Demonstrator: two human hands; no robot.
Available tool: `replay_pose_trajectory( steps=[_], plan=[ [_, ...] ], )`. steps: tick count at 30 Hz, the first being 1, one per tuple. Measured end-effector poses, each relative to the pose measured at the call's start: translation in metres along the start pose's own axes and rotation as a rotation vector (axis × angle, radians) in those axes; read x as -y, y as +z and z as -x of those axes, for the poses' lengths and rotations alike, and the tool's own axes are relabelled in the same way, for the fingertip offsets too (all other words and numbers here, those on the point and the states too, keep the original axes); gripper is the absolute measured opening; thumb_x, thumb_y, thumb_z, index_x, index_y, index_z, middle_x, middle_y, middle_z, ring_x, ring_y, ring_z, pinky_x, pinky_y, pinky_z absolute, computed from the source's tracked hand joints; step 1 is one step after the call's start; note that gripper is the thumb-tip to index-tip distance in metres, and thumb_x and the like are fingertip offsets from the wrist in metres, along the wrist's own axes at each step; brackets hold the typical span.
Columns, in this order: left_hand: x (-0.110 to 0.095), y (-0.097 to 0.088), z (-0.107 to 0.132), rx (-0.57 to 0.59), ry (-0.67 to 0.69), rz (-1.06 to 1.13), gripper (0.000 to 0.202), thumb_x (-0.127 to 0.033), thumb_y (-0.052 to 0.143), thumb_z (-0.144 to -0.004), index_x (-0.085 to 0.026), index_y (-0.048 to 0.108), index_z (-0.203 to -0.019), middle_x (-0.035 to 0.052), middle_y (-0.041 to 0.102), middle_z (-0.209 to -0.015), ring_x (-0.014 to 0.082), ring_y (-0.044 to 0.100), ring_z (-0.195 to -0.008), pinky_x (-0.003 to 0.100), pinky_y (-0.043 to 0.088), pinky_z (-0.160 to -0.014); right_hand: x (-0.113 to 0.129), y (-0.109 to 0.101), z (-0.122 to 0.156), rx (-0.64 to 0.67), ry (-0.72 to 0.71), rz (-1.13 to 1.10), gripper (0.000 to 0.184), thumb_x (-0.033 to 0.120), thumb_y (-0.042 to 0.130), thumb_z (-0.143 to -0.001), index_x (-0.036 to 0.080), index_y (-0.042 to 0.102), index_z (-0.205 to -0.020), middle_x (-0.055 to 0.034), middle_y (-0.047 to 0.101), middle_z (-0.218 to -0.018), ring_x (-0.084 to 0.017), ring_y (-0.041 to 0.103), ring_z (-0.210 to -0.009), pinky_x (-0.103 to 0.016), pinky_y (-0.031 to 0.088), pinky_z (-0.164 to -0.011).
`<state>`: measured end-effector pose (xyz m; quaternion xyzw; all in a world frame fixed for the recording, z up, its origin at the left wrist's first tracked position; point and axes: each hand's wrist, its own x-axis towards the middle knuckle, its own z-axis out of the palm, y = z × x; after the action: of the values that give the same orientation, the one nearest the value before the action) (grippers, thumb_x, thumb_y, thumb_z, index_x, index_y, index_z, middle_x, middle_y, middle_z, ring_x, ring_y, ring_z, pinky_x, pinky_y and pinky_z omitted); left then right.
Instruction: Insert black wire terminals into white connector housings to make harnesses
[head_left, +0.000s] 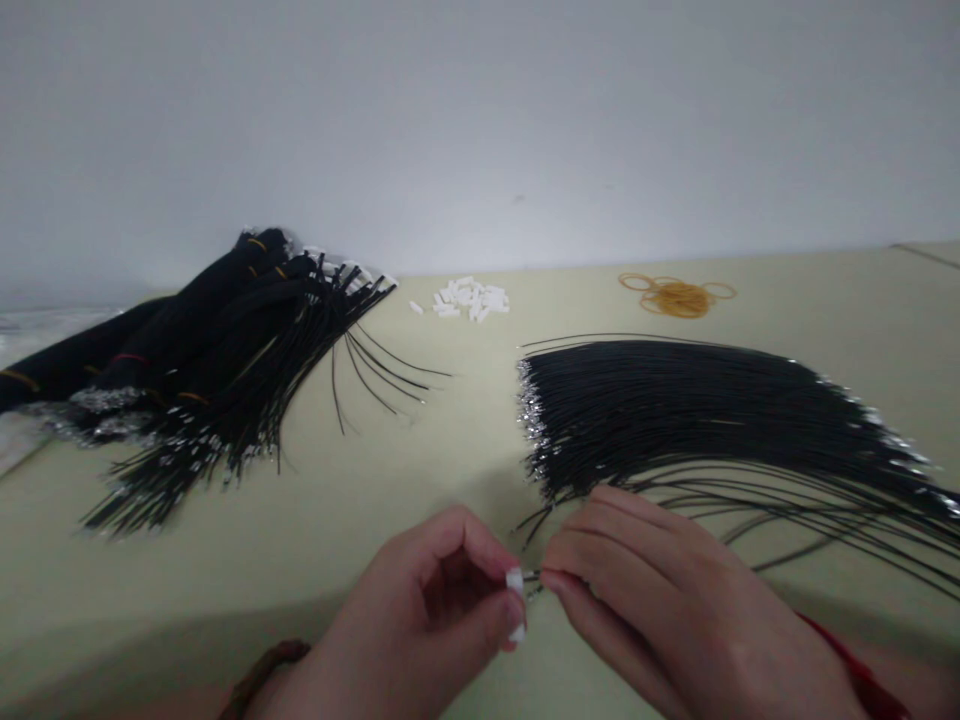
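Note:
Between thumb and fingers, my left hand (442, 610) pinches a small white connector housing (514, 580) near the bottom middle. Just to its right, my right hand (645, 590) grips thin black wires (532, 575) close to their ends. One wire tip points at the housing and seems to meet it; whether it sits inside I cannot tell. A second tip shows slightly lower. Beyond my right hand lies a wide spread of black wires (690, 400) with shiny metal terminals (531, 405) at the left ends.
Bundled black wires (217, 330), some with white housings, lie at the left, tied with bands. A small heap of white connector housings (471, 298) sits at the back middle. Yellow rubber bands (679, 297) lie at the back right. A pale wall (480, 130) rises behind the table.

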<state>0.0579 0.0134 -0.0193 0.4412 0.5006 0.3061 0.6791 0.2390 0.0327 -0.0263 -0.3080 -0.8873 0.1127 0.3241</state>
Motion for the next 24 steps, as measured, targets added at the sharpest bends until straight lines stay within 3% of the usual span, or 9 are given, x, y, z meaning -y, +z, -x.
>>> replay_pose_trajectory(
  steps=[11,19,24],
  plan=[
    [0.007,0.000,0.002,-0.011,0.007,-0.116,0.012,-0.021,0.060,-0.068,-0.015,0.049,-0.069,-0.0019,0.053,-0.058,0.0100,0.049,-0.055,0.022,0.038,-0.052,0.010,0.005,0.004,-0.087,-0.047,0.120,0.044,0.018,0.023,-0.098,0.013,0.062,-0.078,-0.0016,0.055,-0.082,-0.008,0.049,-0.089,-0.023,0.036,-0.088],
    [0.010,-0.001,0.003,0.048,0.047,-0.086,0.010,-0.020,0.055,-0.071,-0.017,0.046,-0.074,-0.0030,0.051,-0.058,0.0092,0.046,-0.054,0.021,0.036,-0.051,0.012,0.003,0.004,-0.053,-0.023,0.153,0.042,0.019,0.024,-0.098,0.014,0.060,-0.078,-0.0012,0.054,-0.083,-0.009,0.048,-0.086,-0.025,0.036,-0.085],
    [0.014,-0.002,0.004,0.058,0.003,-0.098,0.013,-0.018,0.055,-0.070,-0.019,0.043,-0.074,-0.0037,0.049,-0.060,0.0102,0.046,-0.056,0.022,0.034,-0.052,0.011,0.010,0.011,-0.037,-0.042,0.166,0.038,0.018,0.026,-0.097,0.013,0.057,-0.076,-0.0025,0.052,-0.077,-0.010,0.047,-0.085,-0.026,0.037,-0.084]
  ],
)
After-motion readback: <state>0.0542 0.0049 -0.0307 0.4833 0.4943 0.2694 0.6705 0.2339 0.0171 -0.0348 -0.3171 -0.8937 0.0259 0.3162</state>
